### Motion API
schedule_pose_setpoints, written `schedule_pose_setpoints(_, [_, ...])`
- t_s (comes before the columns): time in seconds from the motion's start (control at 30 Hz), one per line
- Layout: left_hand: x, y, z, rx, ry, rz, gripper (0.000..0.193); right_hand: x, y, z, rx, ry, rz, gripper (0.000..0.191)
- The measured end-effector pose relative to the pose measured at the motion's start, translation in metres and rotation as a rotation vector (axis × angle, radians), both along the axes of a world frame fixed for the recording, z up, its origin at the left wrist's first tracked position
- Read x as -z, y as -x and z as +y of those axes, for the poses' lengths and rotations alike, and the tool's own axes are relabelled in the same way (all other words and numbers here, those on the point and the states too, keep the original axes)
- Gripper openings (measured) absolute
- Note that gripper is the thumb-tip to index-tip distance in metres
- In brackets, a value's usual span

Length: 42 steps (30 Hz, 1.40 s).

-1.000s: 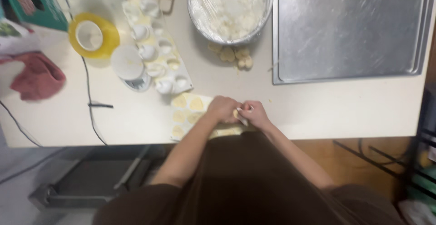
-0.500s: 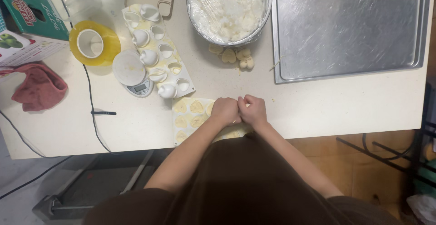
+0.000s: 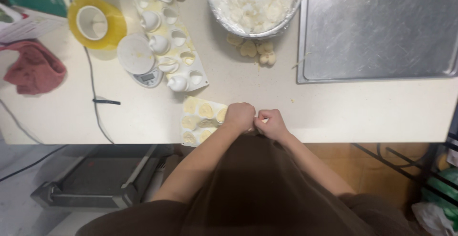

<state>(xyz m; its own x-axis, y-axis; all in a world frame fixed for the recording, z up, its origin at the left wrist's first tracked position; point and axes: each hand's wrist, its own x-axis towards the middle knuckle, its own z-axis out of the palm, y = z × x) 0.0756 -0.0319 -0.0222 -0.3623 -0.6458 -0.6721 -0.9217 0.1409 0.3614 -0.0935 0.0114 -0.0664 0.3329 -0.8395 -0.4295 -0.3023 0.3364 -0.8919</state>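
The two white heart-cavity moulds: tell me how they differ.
The upper white mould lies out on the table by the round scale, its cavities mostly white or empty; the lower white mould sits at the table edge beside the left hand, its hearts yellow. Both are white trays.

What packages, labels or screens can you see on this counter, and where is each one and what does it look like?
Green box: far left corner, cut off by the frame, dark green with a red patch.
White package: left edge, beside the red cloth, flat, white with a green picture.
Scale: left of the white mould, round white platform, small grey screen at its front.
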Motion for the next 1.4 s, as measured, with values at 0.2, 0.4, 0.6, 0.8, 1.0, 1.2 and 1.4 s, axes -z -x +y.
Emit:
schedule_pose_setpoints(0.2, [-0.005,0.000,0.007,0.001,0.038,-0.015,0.016,0.000,0.010,0.009,-0.036,-0.085,-0.052,0.035])
schedule_pose_setpoints(0.4, [-0.017,-0.007,-0.006,-0.115,-0.002,0.103,0.031,0.004,0.018,-0.001,-0.095,-0.064,-0.014,0.019])
schedule_pose_setpoints(0.6, [-0.011,-0.007,-0.030,-0.034,-0.014,-0.045,0.044,0.020,0.022,-0.047,-0.005,-0.243,-0.109,0.026])
schedule_pose_setpoints(0.8, [-0.006,-0.019,-0.039,-0.140,0.057,0.090,0.059,-0.028,0.014,-0.021,0.110,0.373,0.187,0.063])
schedule_pose_setpoints(1.0, [-0.006,-0.038,-0.045,-0.116,0.012,0.406,0.073,-0.045,-0.005,-0.020,0.224,0.257,0.202,0.063])
schedule_pose_setpoints(1.2, [0.005,-0.047,-0.046,-0.285,-0.224,0.640,0.049,-0.032,0.025,-0.030,0.173,-0.012,-0.026,0.038])
schedule_pose_setpoints(1.4, [0.026,-0.044,-0.044,-0.385,-0.400,0.958,0.037,-0.027,0.035,-0.028,0.274,-0.172,-0.113,0.029])
